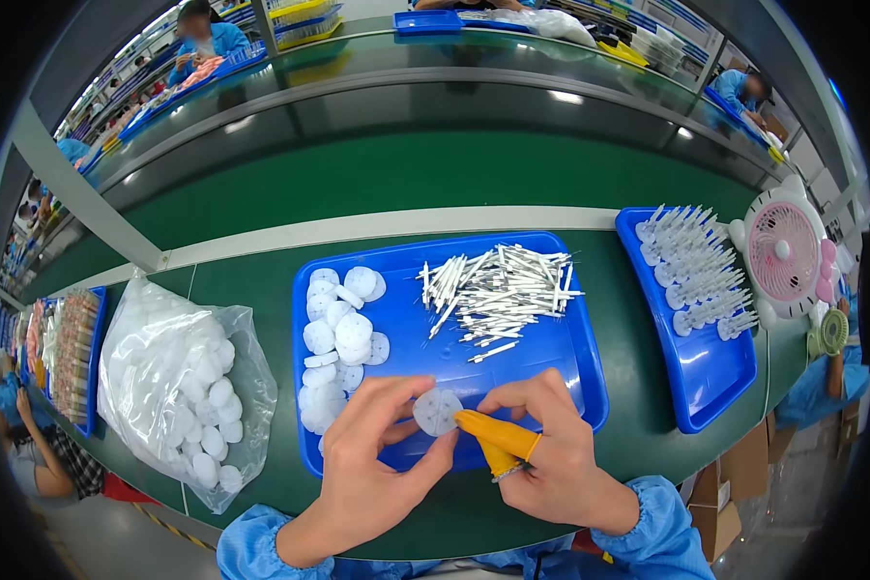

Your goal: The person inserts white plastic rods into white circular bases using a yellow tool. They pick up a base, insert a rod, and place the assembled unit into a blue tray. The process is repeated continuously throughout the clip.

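Observation:
My left hand (pixel 372 454) pinches a round white disc (pixel 437 411) between thumb and fingers over the near edge of a blue tray (pixel 590 387). My right hand (pixel 551 449) touches the same disc with an index finger in an orange finger cot, and a thin white stick pokes out below that hand. Inside the tray, a heap of white discs (pixel 336 333) lies at the left. A pile of thin white sticks (pixel 498 290) lies at the back right of the tray.
A clear plastic bag of white discs (pixel 179 382) lies to the left. A second blue tray (pixel 710 362) to the right holds assembled discs on sticks. A pink desk fan (pixel 785 249) stands beyond it. Other people work at benches around a green conveyor (pixel 406 179).

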A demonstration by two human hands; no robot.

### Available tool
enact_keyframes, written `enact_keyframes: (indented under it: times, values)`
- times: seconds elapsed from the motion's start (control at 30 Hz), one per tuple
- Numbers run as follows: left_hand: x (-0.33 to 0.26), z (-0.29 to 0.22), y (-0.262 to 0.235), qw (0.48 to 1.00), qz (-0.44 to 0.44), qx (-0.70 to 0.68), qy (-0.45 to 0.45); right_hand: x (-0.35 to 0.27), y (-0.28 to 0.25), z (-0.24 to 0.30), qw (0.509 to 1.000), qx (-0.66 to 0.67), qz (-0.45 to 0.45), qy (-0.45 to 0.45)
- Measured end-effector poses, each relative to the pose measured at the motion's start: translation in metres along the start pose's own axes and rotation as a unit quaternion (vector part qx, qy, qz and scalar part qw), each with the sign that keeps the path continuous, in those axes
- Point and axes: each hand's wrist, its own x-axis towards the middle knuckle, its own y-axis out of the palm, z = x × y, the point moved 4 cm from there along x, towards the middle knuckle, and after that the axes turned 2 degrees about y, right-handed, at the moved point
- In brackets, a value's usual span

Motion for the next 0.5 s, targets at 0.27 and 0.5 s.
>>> enact_keyframes:
  times: [0.27, 0.5]
  values:
    - [-0.0001, 0.0, 0.0013, 1.0, 0.005, 0.012, 0.008, 0.0002, 0.0033, 0.0045, 1.0, 0.022, 0.009, 0.011]
    - [-0.002, 0.0, 0.001, 1.0, 0.009, 0.015, 0.005, 0.0007, 0.0037, 0.0033, 1.0, 0.02, 0.02, 0.008]
